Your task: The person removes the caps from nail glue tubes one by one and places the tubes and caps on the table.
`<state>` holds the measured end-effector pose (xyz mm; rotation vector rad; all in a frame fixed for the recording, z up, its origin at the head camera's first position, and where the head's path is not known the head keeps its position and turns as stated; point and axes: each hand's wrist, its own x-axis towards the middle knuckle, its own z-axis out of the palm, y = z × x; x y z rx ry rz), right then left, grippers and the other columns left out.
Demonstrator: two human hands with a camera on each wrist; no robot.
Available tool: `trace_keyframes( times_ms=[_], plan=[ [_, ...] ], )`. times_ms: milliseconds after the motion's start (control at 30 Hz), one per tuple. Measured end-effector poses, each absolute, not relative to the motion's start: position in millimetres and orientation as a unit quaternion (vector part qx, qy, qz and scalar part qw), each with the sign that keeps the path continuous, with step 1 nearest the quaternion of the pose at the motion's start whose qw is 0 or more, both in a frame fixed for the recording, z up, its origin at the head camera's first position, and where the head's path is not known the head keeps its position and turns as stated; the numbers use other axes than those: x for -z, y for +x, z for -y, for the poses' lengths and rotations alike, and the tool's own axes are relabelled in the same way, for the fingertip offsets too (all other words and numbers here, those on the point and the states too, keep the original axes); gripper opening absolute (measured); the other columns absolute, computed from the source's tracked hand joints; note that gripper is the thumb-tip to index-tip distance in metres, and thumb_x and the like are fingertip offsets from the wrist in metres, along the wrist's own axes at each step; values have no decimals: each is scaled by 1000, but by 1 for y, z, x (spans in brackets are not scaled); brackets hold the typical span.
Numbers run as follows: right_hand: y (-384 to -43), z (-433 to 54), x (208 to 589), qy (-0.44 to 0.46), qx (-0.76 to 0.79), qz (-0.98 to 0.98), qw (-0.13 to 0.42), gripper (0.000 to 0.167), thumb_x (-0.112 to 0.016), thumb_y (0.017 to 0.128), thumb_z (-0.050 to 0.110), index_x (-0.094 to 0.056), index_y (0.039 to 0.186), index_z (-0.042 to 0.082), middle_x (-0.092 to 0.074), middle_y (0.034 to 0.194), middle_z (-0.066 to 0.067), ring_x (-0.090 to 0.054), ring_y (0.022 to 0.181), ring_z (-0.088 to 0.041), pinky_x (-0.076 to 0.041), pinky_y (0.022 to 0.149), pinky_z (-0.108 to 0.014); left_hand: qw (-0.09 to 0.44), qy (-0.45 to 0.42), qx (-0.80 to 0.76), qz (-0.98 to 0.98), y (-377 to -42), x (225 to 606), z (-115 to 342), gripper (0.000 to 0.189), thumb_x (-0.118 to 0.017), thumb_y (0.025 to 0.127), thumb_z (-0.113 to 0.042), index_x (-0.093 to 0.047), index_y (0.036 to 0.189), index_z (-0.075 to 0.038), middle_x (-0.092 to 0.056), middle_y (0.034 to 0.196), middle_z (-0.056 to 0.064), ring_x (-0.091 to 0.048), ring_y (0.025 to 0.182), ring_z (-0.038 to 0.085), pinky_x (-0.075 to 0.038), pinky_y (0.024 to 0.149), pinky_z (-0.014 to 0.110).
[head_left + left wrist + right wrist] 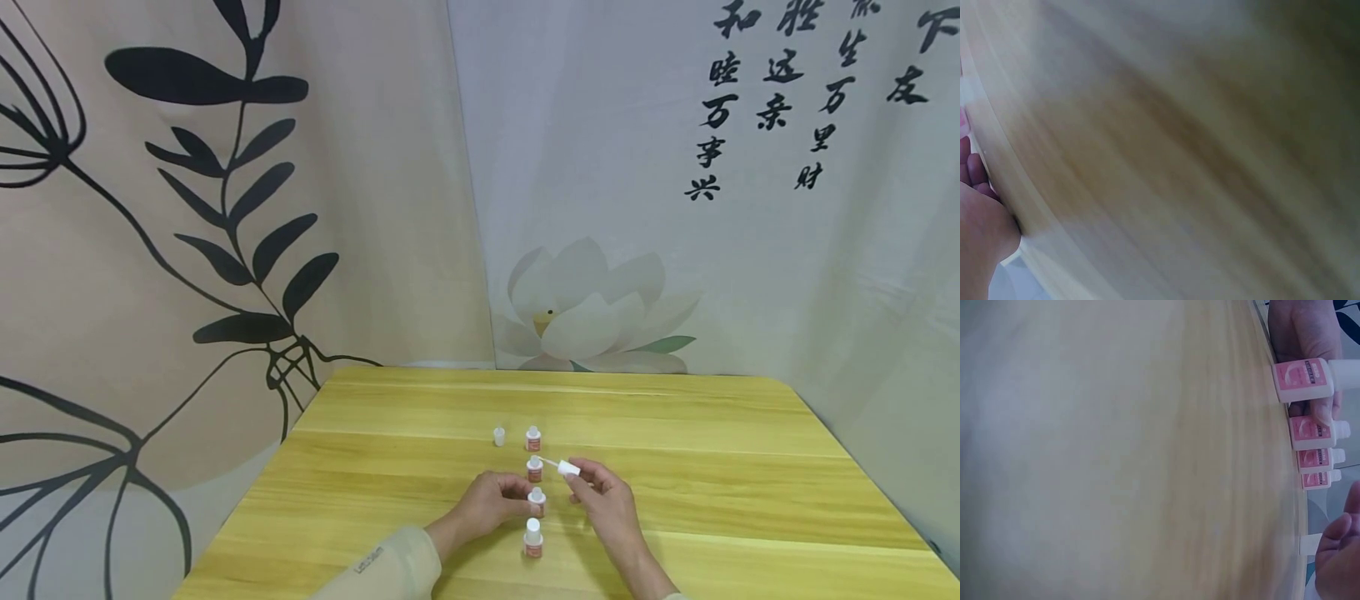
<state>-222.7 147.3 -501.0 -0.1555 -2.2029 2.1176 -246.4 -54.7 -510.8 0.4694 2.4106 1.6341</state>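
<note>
Four small white bottles with pink labels stand in a line, so I call them several. My left hand [489,503] grips the third bottle from the back [537,504], which has no white cap on it. Between thumb and fingers, my right hand [609,505] pinches a white cap [568,468] with a thin white applicator stick [550,461] pointing left. That stick's tip is close above the second bottle [535,473]; contact cannot be told. Nearest to me stands the capped bottle [533,546]. In the right wrist view the left thumb lies across the gripped bottle [1310,432].
The farthest bottle [533,442] is uncapped. A small whitish cap-like piece [499,437] stands left of it. Everything rests on a yellow wooden table [375,467], with a printed curtain [390,167] behind. The left wrist view shows mostly blurred tabletop [1166,156].
</note>
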Motion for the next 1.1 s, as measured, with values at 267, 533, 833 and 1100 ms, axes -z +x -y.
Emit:
trace_keyframes(
  times_ms=[267, 533, 833, 1100],
  plan=[
    [-222, -147, 502, -53, -697, 714, 40, 29, -69, 90, 9, -63, 118, 3, -66, 98, -9, -65, 85, -28, -53, 72, -32, 101, 158, -556, -810, -253, 521, 56, 13, -82, 82, -17, -75, 91, -12, -72, 86, -3, -63, 81, 10, -51, 76, 26],
    [-221, -148, 500, -55, -699, 712, 38, 29, -69, 89, 8, -61, 116, 3, -66, 97, -9, -65, 82, -26, -51, 68, -30, 111, 161, -560, -805, -252, 519, 58, 15, -82, 82, -21, -75, 92, -13, -72, 86, -4, -64, 83, 10, -51, 78, 27],
    [-221, -148, 500, -51, -687, 724, 34, 40, -69, 90, 12, -61, 128, 3, -66, 103, -11, -65, 82, -24, -47, 62, -26, 113, 159, -558, -806, -251, 517, 58, 13, -82, 82, -22, -75, 91, -15, -71, 86, -5, -63, 83, 12, -51, 77, 28],
    [-219, -148, 499, -43, -684, 727, 41, 36, -71, 90, 13, -65, 123, 2, -66, 102, -8, -65, 82, -23, -47, 61, -26, 108, 165, -561, -804, -251, 517, 58, 14, -82, 82, -21, -75, 91, -13, -71, 86, -5, -64, 82, 11, -51, 77, 27]
  ],
)
